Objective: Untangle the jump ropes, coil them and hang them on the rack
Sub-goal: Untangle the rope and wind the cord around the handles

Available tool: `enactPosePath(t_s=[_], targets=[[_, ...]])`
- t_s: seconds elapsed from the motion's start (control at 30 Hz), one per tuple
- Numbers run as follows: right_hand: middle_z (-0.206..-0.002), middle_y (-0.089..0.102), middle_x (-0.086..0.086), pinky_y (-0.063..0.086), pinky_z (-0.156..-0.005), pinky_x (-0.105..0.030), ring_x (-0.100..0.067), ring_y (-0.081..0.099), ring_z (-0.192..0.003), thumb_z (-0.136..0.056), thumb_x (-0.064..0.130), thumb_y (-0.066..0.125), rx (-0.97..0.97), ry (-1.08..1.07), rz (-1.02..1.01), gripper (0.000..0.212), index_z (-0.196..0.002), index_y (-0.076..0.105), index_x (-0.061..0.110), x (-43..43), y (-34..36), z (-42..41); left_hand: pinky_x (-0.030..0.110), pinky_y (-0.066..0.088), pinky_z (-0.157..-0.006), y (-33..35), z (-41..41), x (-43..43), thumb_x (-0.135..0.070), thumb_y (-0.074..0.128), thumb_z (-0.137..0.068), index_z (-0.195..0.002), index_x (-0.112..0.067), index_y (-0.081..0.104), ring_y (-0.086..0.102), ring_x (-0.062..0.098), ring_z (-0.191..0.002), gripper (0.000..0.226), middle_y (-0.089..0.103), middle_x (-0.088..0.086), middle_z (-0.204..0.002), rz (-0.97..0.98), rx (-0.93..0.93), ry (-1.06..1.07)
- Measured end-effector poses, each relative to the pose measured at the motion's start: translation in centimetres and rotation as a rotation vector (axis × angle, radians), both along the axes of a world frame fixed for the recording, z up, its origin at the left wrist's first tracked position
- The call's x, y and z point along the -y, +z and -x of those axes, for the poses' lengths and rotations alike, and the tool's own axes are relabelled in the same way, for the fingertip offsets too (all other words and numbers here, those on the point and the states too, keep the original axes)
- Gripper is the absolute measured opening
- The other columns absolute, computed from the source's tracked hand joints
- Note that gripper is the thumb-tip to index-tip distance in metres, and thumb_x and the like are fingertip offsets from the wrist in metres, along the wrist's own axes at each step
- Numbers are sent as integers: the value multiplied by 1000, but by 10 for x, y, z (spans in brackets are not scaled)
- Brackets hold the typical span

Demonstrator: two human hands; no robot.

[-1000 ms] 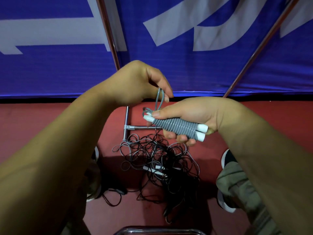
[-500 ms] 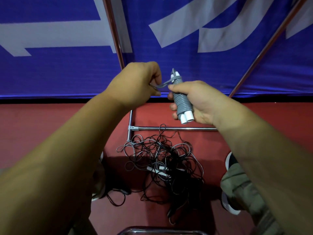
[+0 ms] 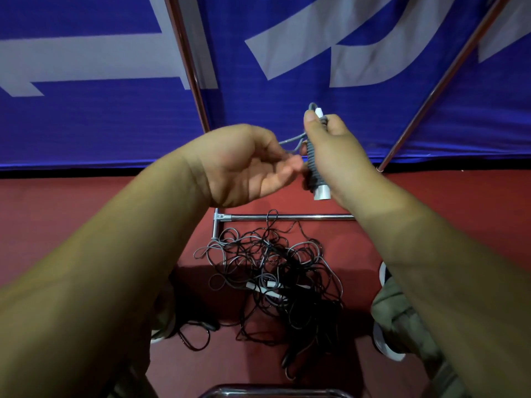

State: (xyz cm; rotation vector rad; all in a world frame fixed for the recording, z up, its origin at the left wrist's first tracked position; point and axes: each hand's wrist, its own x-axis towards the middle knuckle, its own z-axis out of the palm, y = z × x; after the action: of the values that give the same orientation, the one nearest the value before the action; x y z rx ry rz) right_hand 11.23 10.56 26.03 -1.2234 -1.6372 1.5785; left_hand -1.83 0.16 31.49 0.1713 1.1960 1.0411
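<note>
My right hand (image 3: 333,150) grips a grey jump rope (image 3: 314,165), coiled round its two white-capped handles and held upright in front of the blue banner. My left hand (image 3: 247,165) is just left of it, palm turned towards me. Its fingertips touch the bundle and its thumb and forefinger pinch a short loop of the grey cord (image 3: 293,140) that sticks out from the coil. Below, on the red floor, lies a tangle of black and grey jump ropes (image 3: 273,277) with white handle ends in it. The chrome rack's low bar (image 3: 287,216) runs behind the tangle.
Two slanted rack poles (image 3: 186,61) (image 3: 448,67) rise in front of the blue banner (image 3: 86,124). A chrome rail (image 3: 273,393) shows at the bottom edge. My shoes (image 3: 386,344) (image 3: 162,326) stand either side of the tangle.
My right hand has turned the coiled rope from lying level to upright and moved it up and right. My left hand has followed it, turning palm towards me.
</note>
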Motion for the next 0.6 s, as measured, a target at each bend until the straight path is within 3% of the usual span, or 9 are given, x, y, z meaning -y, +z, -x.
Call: enactPosePath(t_s=[0.13, 0.23, 0.3, 0.37, 0.47, 0.6], targets=[[-82, 66, 1, 55, -54, -36, -17, 60, -57, -105, 57, 55, -25, 29, -70, 28, -102, 58, 29, 3, 0, 1, 29, 63, -59, -12, 8, -7, -14, 53, -107, -137, 4, 52, 74, 23, -70, 34, 68, 19, -91, -42, 107, 305], [-82, 66, 1, 57, -57, -40, -16, 60, -60, -103, 58, 58, 55, 131, -225, 22, -104, 57, 36, 10, -3, 3, 34, 66, -68, -26, 13, -11, -19, 52, -110, -125, 3, 57, 77, 27, -81, 27, 69, 23, -105, -26, 65, 363], [-75, 64, 12, 53, -62, -29, -5, 59, -62, -102, 55, 60, 124, 193, -335, 20, -106, 57, 35, 16, -5, 3, 35, 67, -72, -32, 13, -13, -20, 53, -110, -124, 7, 58, 77, 29, -89, 31, 71, 25, -110, -39, 107, 385], [-78, 63, 13, 43, -58, -15, 0, 57, -68, -102, 52, 63, 185, 239, -417, 21, -105, 57, 31, 20, -4, 3, 36, 67, -74, -36, 14, -14, -20, 57, -109, -135, 5, 59, 78, 28, -90, 37, 74, 23, -110, -60, 150, 396], [-81, 65, 8, 41, -58, -17, -2, 57, -71, -99, 53, 65, 241, 291, -482, 26, -102, 55, 29, 24, -2, 2, 30, 61, -92, -40, 15, -15, -13, 58, -107, -141, 0, 60, 75, 20, -92, 37, 75, 15, -107, -51, 14, 360], [-85, 69, 6, 47, -67, -31, -10, 61, -76, -100, 55, 61, 257, 323, -477, 30, -100, 54, 27, 29, -3, 4, 37, 62, -90, -42, 13, -17, -1, 54, -106, -121, 6, 66, 74, 23, -93, 20, 73, 19, -104, -59, -77, 400]])
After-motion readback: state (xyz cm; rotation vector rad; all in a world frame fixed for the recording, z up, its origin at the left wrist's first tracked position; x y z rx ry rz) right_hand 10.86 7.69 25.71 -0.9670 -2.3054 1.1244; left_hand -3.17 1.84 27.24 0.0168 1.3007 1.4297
